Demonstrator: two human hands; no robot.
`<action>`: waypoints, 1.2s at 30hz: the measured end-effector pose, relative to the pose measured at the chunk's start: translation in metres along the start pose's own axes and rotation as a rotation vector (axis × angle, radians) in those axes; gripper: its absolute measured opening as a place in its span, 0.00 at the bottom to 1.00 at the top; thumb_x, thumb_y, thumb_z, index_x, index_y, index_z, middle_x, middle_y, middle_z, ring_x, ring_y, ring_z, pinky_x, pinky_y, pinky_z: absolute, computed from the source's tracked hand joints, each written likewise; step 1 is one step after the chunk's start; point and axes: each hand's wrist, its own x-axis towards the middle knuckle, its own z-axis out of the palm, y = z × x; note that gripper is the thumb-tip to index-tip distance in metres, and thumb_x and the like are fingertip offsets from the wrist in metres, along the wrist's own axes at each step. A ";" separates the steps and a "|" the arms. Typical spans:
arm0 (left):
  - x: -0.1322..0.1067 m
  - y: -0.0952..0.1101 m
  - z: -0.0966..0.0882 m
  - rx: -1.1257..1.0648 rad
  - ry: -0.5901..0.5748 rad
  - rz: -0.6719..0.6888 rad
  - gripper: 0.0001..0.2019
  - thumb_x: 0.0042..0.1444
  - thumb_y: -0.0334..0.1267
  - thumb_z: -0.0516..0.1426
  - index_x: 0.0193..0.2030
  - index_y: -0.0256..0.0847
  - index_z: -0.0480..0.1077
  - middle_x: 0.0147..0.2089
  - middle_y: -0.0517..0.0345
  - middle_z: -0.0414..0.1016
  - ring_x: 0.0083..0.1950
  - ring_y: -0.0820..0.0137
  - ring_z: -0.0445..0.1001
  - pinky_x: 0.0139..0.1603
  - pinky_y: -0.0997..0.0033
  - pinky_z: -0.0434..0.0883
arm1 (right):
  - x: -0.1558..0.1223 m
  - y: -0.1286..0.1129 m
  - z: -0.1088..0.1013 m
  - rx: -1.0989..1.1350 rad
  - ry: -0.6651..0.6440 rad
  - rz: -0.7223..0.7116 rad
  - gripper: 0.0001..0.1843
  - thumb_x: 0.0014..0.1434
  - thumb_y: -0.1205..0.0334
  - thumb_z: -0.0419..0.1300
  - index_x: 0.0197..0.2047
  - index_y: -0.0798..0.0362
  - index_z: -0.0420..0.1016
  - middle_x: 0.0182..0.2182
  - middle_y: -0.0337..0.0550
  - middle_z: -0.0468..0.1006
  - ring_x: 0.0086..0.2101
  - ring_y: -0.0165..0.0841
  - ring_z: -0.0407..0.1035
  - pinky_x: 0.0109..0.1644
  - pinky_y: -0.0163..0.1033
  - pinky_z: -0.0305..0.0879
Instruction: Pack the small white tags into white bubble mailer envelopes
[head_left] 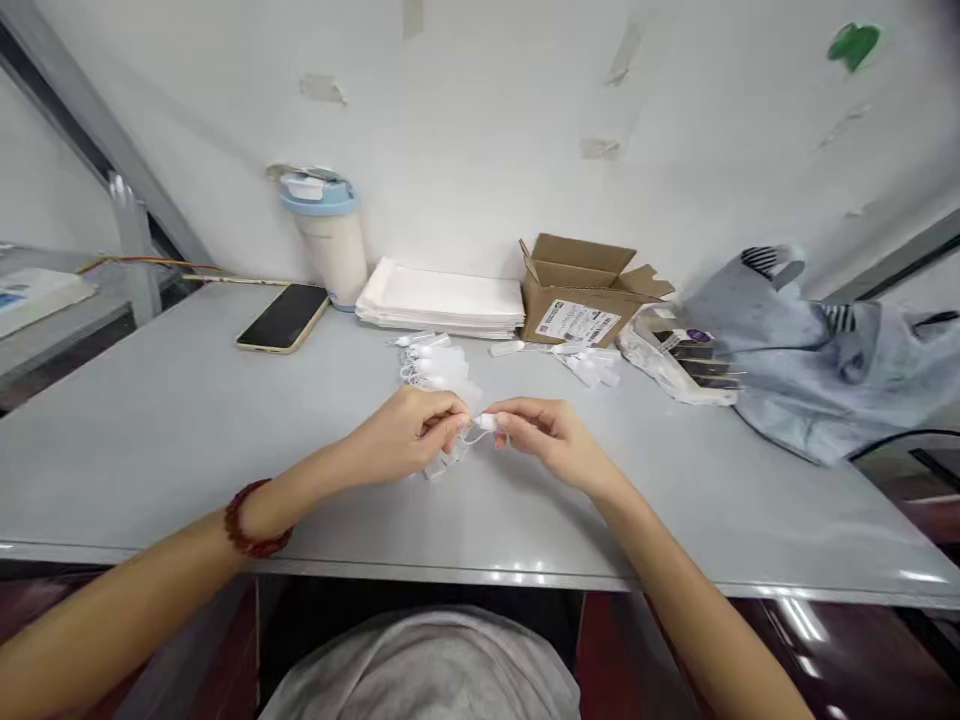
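Trailing a thin looped cord [474, 439], one small, smooth white tube [487, 422] hangs over the middle of the desk [187, 430], clamped in the right hand [551, 440], while the left hand [409, 435] pinches its fingertips together right at the tip, any grip too tiny to tell! Beyond: two overlapping white clusters [442, 368], uncountable, one open carton [581, 291] with unreadable label print [577, 321], one phone [285, 318], one lidded cup [334, 250].
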 end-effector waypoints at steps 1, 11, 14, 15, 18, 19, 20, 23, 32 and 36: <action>-0.001 -0.001 0.000 0.002 -0.001 0.002 0.12 0.61 0.36 0.50 0.32 0.36 0.72 0.23 0.62 0.71 0.21 0.78 0.62 0.23 0.78 0.59 | 0.000 -0.001 0.000 -0.002 0.001 0.002 0.18 0.61 0.53 0.56 0.44 0.58 0.78 0.25 0.38 0.71 0.25 0.25 0.55 0.29 0.34 0.51; -0.002 0.005 -0.009 -0.078 -0.026 -0.032 0.15 0.62 0.41 0.50 0.29 0.36 0.71 0.21 0.63 0.67 0.20 0.79 0.59 0.22 0.78 0.58 | 0.000 -0.003 -0.002 0.026 0.008 -0.027 0.16 0.62 0.53 0.56 0.42 0.55 0.78 0.24 0.36 0.71 0.22 0.24 0.53 0.27 0.34 0.50; -0.001 0.007 -0.016 -0.116 -0.044 -0.065 0.18 0.63 0.42 0.48 0.27 0.35 0.70 0.22 0.63 0.67 0.20 0.79 0.59 0.23 0.78 0.59 | 0.000 -0.003 -0.002 0.038 0.009 -0.043 0.16 0.62 0.53 0.56 0.41 0.55 0.78 0.23 0.36 0.71 0.22 0.24 0.53 0.26 0.34 0.50; -0.001 0.007 -0.017 -0.124 -0.042 -0.070 0.17 0.63 0.42 0.48 0.28 0.35 0.70 0.22 0.63 0.67 0.20 0.80 0.59 0.23 0.78 0.59 | 0.000 -0.003 -0.002 0.042 0.005 -0.044 0.16 0.62 0.53 0.56 0.41 0.55 0.78 0.23 0.36 0.71 0.22 0.24 0.53 0.27 0.34 0.50; -0.001 0.007 -0.018 -0.139 -0.047 -0.067 0.13 0.61 0.42 0.52 0.32 0.35 0.72 0.23 0.63 0.68 0.21 0.79 0.61 0.23 0.79 0.59 | 0.001 -0.002 -0.001 0.044 0.004 -0.041 0.16 0.62 0.53 0.56 0.41 0.55 0.79 0.23 0.36 0.70 0.23 0.24 0.52 0.27 0.34 0.50; -0.001 0.006 -0.018 -0.143 -0.049 -0.062 0.12 0.60 0.41 0.53 0.33 0.36 0.73 0.23 0.63 0.69 0.21 0.79 0.61 0.23 0.79 0.60 | 0.001 -0.002 0.000 0.040 0.008 -0.041 0.15 0.62 0.53 0.56 0.41 0.55 0.79 0.23 0.36 0.70 0.22 0.23 0.52 0.27 0.34 0.50; -0.002 0.006 -0.017 -0.146 -0.052 -0.058 0.12 0.60 0.41 0.53 0.34 0.36 0.73 0.23 0.63 0.69 0.22 0.79 0.62 0.23 0.80 0.60 | 0.001 -0.003 0.000 0.034 0.012 -0.041 0.15 0.62 0.53 0.56 0.40 0.55 0.78 0.23 0.36 0.70 0.22 0.23 0.52 0.26 0.34 0.50; -0.003 0.004 -0.016 -0.140 -0.052 -0.058 0.12 0.59 0.41 0.54 0.33 0.36 0.73 0.23 0.63 0.70 0.22 0.79 0.61 0.22 0.80 0.59 | 0.001 -0.004 0.001 0.004 0.020 -0.042 0.15 0.62 0.53 0.56 0.40 0.55 0.78 0.23 0.36 0.70 0.22 0.23 0.52 0.26 0.34 0.50; -0.002 -0.001 -0.008 -0.141 -0.080 -0.085 0.11 0.59 0.39 0.53 0.32 0.36 0.72 0.22 0.63 0.70 0.20 0.79 0.60 0.21 0.79 0.58 | 0.001 0.000 0.004 -0.080 0.016 -0.037 0.16 0.62 0.55 0.55 0.42 0.55 0.78 0.24 0.36 0.71 0.24 0.25 0.56 0.29 0.34 0.52; -0.002 -0.001 -0.007 -0.156 -0.073 -0.078 0.11 0.59 0.38 0.53 0.30 0.36 0.71 0.21 0.64 0.69 0.19 0.80 0.59 0.20 0.80 0.58 | 0.001 0.000 0.005 -0.076 0.020 -0.027 0.16 0.62 0.55 0.54 0.43 0.56 0.78 0.24 0.36 0.70 0.23 0.24 0.54 0.28 0.34 0.51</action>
